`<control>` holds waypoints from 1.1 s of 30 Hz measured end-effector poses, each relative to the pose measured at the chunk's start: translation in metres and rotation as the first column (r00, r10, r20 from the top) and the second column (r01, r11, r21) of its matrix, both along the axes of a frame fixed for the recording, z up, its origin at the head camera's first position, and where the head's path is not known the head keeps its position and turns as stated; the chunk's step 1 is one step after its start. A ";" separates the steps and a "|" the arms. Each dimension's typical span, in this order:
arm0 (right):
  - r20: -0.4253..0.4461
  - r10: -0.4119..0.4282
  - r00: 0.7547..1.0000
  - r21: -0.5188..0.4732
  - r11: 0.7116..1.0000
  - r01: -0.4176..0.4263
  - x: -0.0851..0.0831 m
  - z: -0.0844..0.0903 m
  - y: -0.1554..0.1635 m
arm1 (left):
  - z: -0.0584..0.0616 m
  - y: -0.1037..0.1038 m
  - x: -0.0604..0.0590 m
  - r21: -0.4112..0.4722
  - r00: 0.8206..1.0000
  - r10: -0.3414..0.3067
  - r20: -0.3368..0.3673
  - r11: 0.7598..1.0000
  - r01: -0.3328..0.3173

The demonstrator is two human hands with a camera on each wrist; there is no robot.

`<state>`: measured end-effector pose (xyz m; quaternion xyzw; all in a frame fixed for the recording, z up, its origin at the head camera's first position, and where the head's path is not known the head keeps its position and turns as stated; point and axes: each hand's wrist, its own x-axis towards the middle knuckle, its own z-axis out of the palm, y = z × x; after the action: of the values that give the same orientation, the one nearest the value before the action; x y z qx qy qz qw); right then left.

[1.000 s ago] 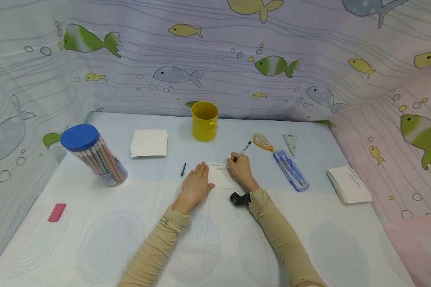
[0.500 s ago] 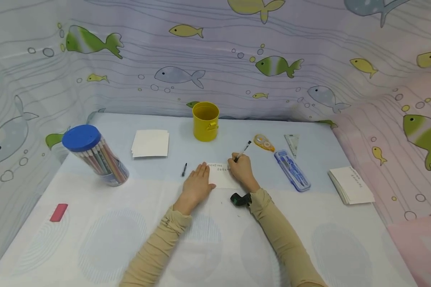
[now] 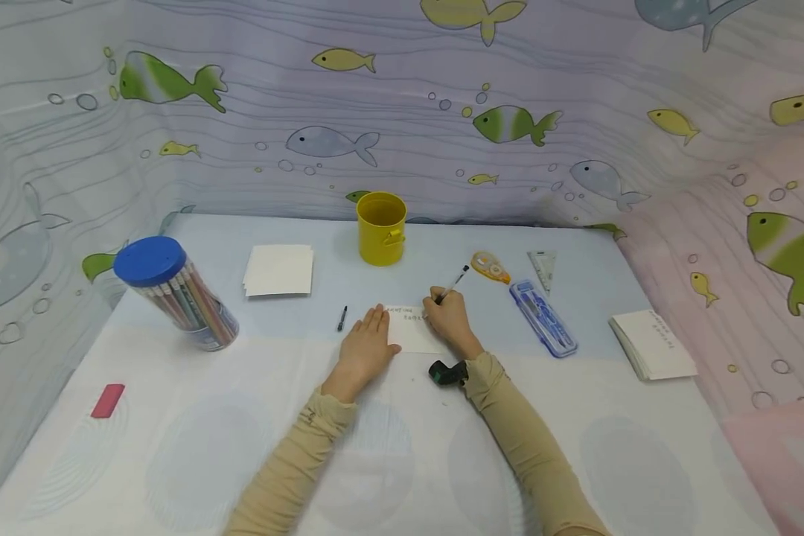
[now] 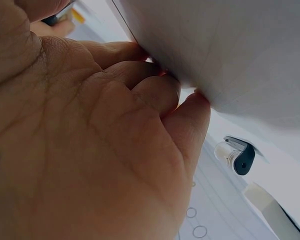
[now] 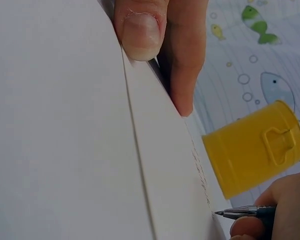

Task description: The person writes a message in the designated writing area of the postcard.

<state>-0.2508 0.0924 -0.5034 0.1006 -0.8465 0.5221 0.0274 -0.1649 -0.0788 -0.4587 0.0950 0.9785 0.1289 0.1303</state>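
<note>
A white card (image 3: 415, 336) with lines of small handwriting along its top lies on the table between both hands. My left hand (image 3: 366, 345) rests on the card's left edge, its fingers straight; the left wrist view shows this palm (image 4: 100, 150) from the side. In my right hand (image 3: 452, 318) a pen (image 3: 457, 277) is pinched and tilted. The right wrist view has the pen's tip (image 5: 221, 213) at the end of a written line. Left of my left hand lies a black pen cap (image 3: 342, 318), also seen in the left wrist view.
A yellow bucket (image 3: 382, 231) stands behind the card. Blank cards (image 3: 278, 269) and a blue-lidded pencil jar (image 3: 181, 294) are to the left, with a red block (image 3: 108, 400). On the right are correction tape (image 3: 490, 266), a set square (image 3: 543, 268), a blue case (image 3: 543, 318) and written cards (image 3: 653, 346).
The view shifts slightly as the head moves. Both hands keep nearly the same places on the card, and the pen stays in my right hand.
</note>
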 end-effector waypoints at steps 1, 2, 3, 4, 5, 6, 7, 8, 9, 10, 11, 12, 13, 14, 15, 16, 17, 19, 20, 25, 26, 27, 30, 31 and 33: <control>0.004 0.010 1.000 -0.002 1.000 -0.010 0.000 0.000 0.000 | 0.000 0.000 0.000 -0.006 1.000 0.000 0.002 1.000 0.000; 0.007 0.017 1.000 0.005 1.000 -0.017 0.001 0.000 0.000 | 0.001 0.000 0.001 -0.006 1.000 0.002 0.003 1.000 -0.002; 0.006 0.020 1.000 0.008 1.000 -0.020 0.001 0.001 0.000 | 0.001 0.000 0.001 -0.006 1.000 0.004 0.001 1.000 -0.004; 0.004 0.022 1.000 0.012 1.000 -0.022 0.001 0.001 -0.001 | 0.002 0.000 0.001 -0.004 1.000 0.004 -0.001 1.000 -0.004; 0.004 0.020 1.000 0.018 1.000 -0.020 0.000 0.000 -0.001 | 0.002 0.000 0.001 -0.006 1.000 0.003 -0.003 1.000 -0.003; 0.004 0.019 1.000 0.018 1.000 -0.019 0.000 0.000 -0.001 | 0.001 -0.001 0.001 -0.006 1.000 0.002 -0.006 1.000 -0.002; 0.004 0.018 1.000 0.021 1.000 -0.019 0.000 0.000 -0.001 | 0.002 -0.001 0.001 -0.006 1.000 0.001 -0.008 1.000 -0.001; 0.005 0.017 1.000 0.021 1.000 -0.017 -0.001 -0.001 -0.001 | 0.002 -0.001 0.001 -0.004 1.000 0.001 -0.010 1.000 -0.001; 0.005 0.014 1.000 0.021 1.000 -0.014 -0.001 -0.001 -0.001 | 0.001 -0.001 0.000 -0.005 1.000 -0.001 -0.012 1.000 0.001; 0.003 0.012 1.000 0.021 1.000 -0.012 -0.001 -0.002 -0.001 | 0.000 -0.001 0.000 -0.005 1.000 -0.004 -0.014 1.000 0.004; 0.002 0.009 1.000 0.016 1.000 -0.009 0.000 -0.002 0.000 | -0.001 -0.001 0.000 -0.005 1.000 -0.008 -0.012 1.000 0.008; 0.001 0.006 1.000 0.013 1.000 -0.006 0.000 -0.001 0.000 | -0.001 0.000 0.000 -0.001 1.000 -0.009 -0.012 1.000 0.009; -0.002 0.004 1.000 0.018 1.000 -0.004 0.000 -0.001 0.001 | -0.001 0.000 0.000 0.002 1.000 -0.010 -0.010 1.000 0.010; -0.004 0.002 1.000 0.021 1.000 -0.002 0.001 0.000 0.001 | -0.002 0.001 0.000 0.004 1.000 -0.010 -0.009 1.000 0.010; -0.003 0.002 1.000 0.028 1.000 -0.002 0.001 0.000 0.001 | -0.002 0.001 0.000 0.001 1.000 -0.008 -0.006 1.000 0.008; -0.002 0.004 1.000 0.034 0.999 -0.004 0.001 0.000 0.000 | -0.002 0.001 0.000 0.001 1.000 -0.004 -0.002 1.000 0.004; 0.001 0.005 1.000 0.038 0.999 -0.005 0.001 0.000 0.000 | -0.002 0.000 0.000 -0.001 1.000 0.000 0.001 1.000 0.000; 0.001 0.005 1.000 0.040 0.999 -0.006 0.001 0.000 -0.001 | -0.002 0.000 0.000 -0.001 1.000 0.004 -0.003 1.000 -0.004; 0.002 0.002 1.000 0.034 0.999 -0.002 0.001 0.000 -0.001 | -0.002 0.000 0.000 -0.002 1.000 0.004 -0.001 1.000 -0.004; -0.003 -0.017 1.000 0.020 1.000 0.017 0.001 -0.002 0.000 | -0.004 0.000 0.000 0.002 1.000 -0.006 0.002 1.000 0.006; -0.003 -0.015 1.000 0.025 1.000 0.015 0.001 -0.002 0.000 | -0.004 0.000 0.000 -0.001 1.000 -0.006 0.007 1.000 0.006; -0.004 -0.014 1.000 0.032 0.999 0.014 0.000 -0.002 0.000 | -0.004 0.000 0.000 -0.001 1.000 -0.005 0.006 1.000 0.005; -0.012 -0.004 1.000 0.050 0.999 0.005 0.000 -0.001 -0.001 | -0.004 0.000 0.000 0.000 1.000 0.000 0.001 1.000 0.000; -0.013 -0.002 1.000 0.050 0.999 0.002 0.001 -0.001 -0.001 | -0.004 0.000 0.000 0.002 1.000 0.000 -0.004 1.000 0.000; -0.018 -0.004 1.000 0.044 0.999 0.005 0.001 0.000 -0.001 | -0.005 0.000 0.000 0.001 1.000 0.000 -0.006 1.000 0.000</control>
<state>-0.2496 0.0914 -0.5032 0.1039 -0.8577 0.5024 0.0339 -0.1649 -0.0793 -0.4635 0.0954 0.9788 0.1290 0.1275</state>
